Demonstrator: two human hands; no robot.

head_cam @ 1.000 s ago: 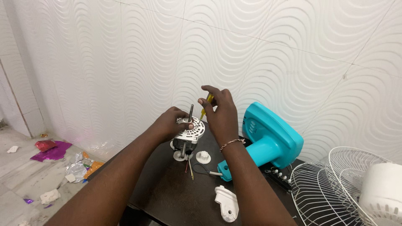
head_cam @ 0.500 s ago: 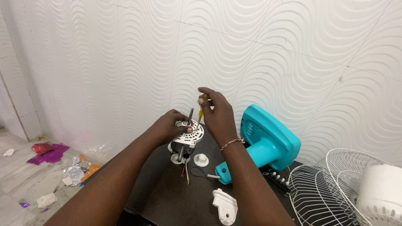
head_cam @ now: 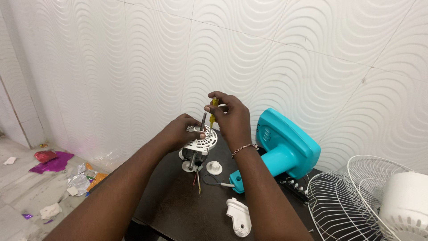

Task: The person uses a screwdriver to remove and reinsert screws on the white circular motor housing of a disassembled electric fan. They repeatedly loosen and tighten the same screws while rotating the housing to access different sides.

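Observation:
My left hand (head_cam: 180, 133) grips a white fan motor (head_cam: 200, 142) and holds it upright over a dark table (head_cam: 178, 209); its steel shaft sticks up beside my fingers. My right hand (head_cam: 231, 119) pinches a yellow-handled screwdriver (head_cam: 213, 109) held vertically, with its tip down on the motor's top face. Thin coloured wires hang from under the motor.
A turquoise fan base (head_cam: 285, 149) lies to the right of the motor. A white knob (head_cam: 214, 167) and a white plastic bracket (head_cam: 238, 217) lie on the table. White wire fan guards (head_cam: 356, 201) and a white housing (head_cam: 405, 203) sit at far right. Scraps litter the floor (head_cam: 49, 178) at left.
Both hands and the motor stay together in nearly the same spot. The fingers of my right hand have shifted slightly on the screwdriver handle.

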